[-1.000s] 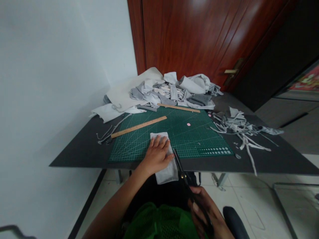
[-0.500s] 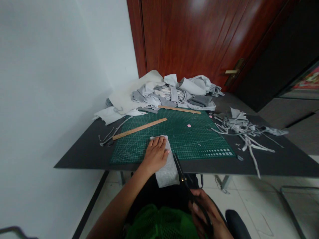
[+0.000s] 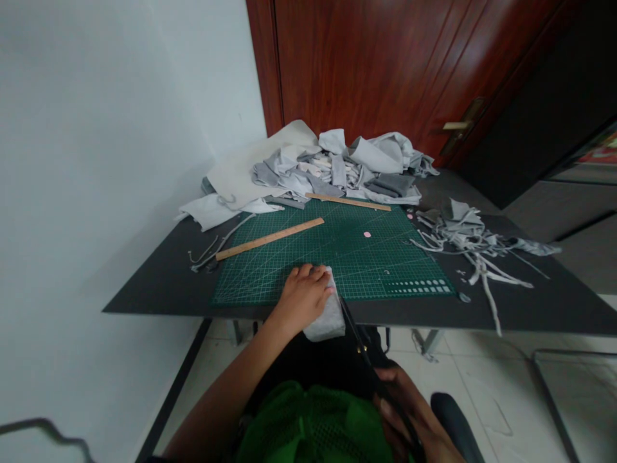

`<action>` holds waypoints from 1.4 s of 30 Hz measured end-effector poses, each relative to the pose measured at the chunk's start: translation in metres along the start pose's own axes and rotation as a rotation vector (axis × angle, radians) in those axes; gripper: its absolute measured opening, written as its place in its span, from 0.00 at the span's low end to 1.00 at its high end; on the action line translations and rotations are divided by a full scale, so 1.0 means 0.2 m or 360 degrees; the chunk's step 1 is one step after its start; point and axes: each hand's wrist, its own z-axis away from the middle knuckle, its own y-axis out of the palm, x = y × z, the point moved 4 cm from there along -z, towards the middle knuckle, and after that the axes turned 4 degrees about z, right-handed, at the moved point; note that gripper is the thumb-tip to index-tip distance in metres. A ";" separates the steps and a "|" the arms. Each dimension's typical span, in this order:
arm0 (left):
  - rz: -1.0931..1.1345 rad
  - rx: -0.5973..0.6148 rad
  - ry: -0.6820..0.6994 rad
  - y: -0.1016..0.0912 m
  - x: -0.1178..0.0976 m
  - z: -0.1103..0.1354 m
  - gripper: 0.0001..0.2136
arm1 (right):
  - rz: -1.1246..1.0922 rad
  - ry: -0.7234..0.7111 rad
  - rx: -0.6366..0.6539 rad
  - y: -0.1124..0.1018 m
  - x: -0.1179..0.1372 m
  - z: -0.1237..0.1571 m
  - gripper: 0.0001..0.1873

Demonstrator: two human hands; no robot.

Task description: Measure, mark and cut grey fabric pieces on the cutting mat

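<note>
A pale grey piece of fabric point(image 3: 328, 321) lies at the near edge of the green cutting mat point(image 3: 270, 276), its lower end reaching past the table edge. My left hand point(image 3: 304, 292) is on its far part, fingers bent over it and the thumb along its right side; the fingertips are partly hidden. In my right hand point(image 3: 405, 405) is a pair of black scissors point(image 3: 359, 344), held by the handles below the table edge. Their blades point away from me, just right of the fabric, and look nearly closed.
Two wooden rulers, one at the left point(image 3: 270, 239) and one farther back point(image 3: 348, 202), lie on the mat. A heap of grey and white fabric point(image 3: 337, 170) fills the table's back. Fabric strips and scraps point(image 3: 465, 235) lie at the right. A small pink piece point(image 3: 367, 235) is on the mat.
My left fingers have gone from lying flat to bent over the fabric, and less of the fabric shows. The scissors have shifted slightly. The view has tilted a little.
</note>
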 end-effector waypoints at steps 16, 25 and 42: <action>0.0136 -0.0097 0.0154 0.05 0.06 0.00 0.12 | -0.0039 -0.0094 0.0128 0.16 0.11 -0.12 0.33; 0.0261 -0.0112 0.0127 0.07 0.09 -0.02 0.15 | 0.0037 -0.0133 0.0114 0.20 0.12 -0.14 0.32; 0.0317 -0.0088 0.0211 0.05 0.09 0.00 0.09 | 0.0050 -0.0067 0.0084 0.21 0.08 -0.10 0.38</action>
